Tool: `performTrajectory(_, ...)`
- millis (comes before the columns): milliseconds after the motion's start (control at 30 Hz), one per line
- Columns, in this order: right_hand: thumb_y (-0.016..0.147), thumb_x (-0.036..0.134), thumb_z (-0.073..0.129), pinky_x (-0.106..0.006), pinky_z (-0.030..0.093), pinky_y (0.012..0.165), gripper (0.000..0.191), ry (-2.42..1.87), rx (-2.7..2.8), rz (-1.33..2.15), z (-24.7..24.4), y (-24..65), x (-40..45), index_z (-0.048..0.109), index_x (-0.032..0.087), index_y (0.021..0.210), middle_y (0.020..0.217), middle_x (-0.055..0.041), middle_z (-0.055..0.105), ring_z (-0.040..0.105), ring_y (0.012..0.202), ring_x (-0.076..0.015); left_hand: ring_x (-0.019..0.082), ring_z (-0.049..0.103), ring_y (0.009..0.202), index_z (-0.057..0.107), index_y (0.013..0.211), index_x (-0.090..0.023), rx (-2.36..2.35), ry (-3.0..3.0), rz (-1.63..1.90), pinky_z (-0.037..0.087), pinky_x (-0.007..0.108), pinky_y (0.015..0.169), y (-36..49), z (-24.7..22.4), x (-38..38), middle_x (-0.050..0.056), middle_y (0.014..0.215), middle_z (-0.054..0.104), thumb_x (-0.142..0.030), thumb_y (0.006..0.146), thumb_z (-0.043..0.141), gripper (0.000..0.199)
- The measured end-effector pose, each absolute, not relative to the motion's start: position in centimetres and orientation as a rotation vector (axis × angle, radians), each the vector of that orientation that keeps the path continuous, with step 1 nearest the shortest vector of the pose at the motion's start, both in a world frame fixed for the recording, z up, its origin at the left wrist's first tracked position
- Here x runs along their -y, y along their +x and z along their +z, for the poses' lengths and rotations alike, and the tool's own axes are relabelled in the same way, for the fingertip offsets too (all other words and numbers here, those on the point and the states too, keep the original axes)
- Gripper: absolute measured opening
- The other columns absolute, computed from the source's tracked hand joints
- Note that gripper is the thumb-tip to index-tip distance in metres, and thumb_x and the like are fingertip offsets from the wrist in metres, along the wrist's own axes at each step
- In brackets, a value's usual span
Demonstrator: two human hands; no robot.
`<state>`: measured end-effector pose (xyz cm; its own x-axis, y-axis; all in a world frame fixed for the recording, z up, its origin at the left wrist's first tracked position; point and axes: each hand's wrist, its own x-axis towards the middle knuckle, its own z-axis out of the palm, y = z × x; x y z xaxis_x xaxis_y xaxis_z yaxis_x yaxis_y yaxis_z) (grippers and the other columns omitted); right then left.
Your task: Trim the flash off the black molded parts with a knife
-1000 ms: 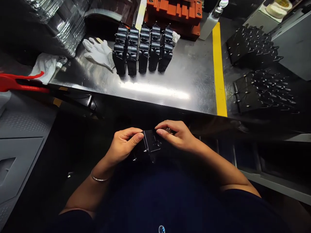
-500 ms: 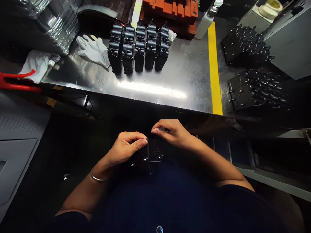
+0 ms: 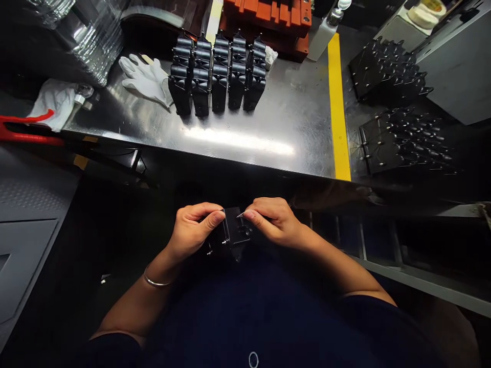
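Black moulded part: held in front of my torso, below the edge of the steel surface, between both hands.
Long axis: as I read it, runs across me, left to right; partly hidden.
Left hand: clenched on its left side, thumb on top.
Right hand: fingertips pinching its right side, thin metal sliver showing there.
Nearer: left hand, wrapped further round.
Stock: rows of matching black parts on the surface.

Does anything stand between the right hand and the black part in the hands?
No obstacle shows. The right hand is at the black plastic part; only a small metal sliver, pinched in its fingers, lies between them.
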<state>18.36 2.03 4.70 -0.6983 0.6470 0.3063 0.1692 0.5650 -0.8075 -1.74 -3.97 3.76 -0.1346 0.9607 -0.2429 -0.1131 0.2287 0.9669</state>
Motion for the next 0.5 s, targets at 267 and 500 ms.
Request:
performTrajectory(267,0.099,0.025,0.048,-0.019,0.04,0.05,0.035,-0.538,2.182,1.313,5.37,19.0,-2.27,0.058,0.015,0.068,0.058,0.0007,0.055,0.049,0.051,-0.0065,0.015,0.061,0.055,0.077,0.063,-0.021,-1.345,0.985,1.207,0.048,0.025,0.053,-1.65,3.65,4.05,0.002,0.06,0.071,-0.049,0.068,0.083,0.029)
performTrajectory(500,0.097,0.019,0.051,-0.019,0.042,0.051,0.024,-0.544,2.193,1.004,4.71,18.72,-1.88,0.064,0.014,0.078,0.061,-0.0013,0.062,0.054,0.054,-0.0075,0.015,0.061,0.05,0.076,0.065,-0.017,-1.351,1.056,1.259,0.047,0.023,0.047,-1.88,2.91,4.06,0.004,0.058,0.07,-0.052,0.072,0.078,0.036)
